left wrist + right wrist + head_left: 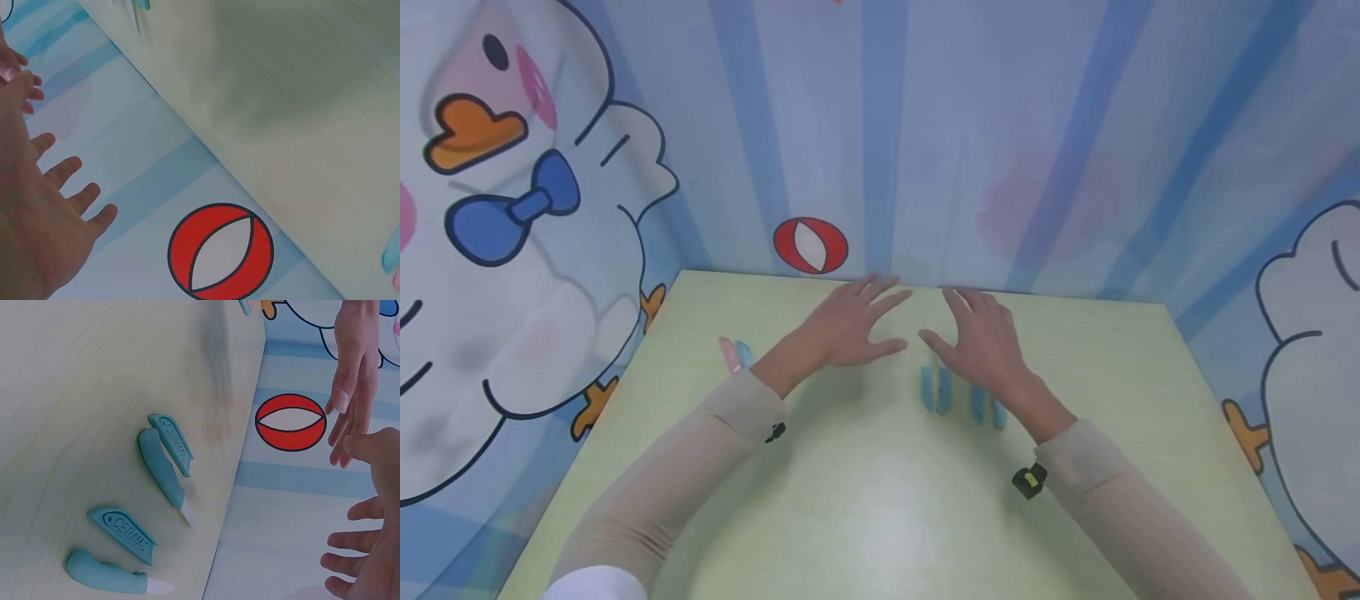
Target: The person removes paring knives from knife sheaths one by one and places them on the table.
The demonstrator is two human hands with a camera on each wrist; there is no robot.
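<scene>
My left hand hovers over the back of the table, fingers spread, with nothing in it. Opposite it my right hand is also raised, its fingers spread and empty. Below the right hand lie two small blue-handled knives with white blades, one knife beside a blue sheath and another knife beside a second sheath. Both sheaths are marked CERAMIC. Near my left forearm lie a pink piece and a light-blue piece, partly hidden by the sleeve.
The pale yellow-green table ends at a printed cloth backdrop with blue stripes, a red-and-white ball and cartoon birds. A small black device is worn at the right wrist.
</scene>
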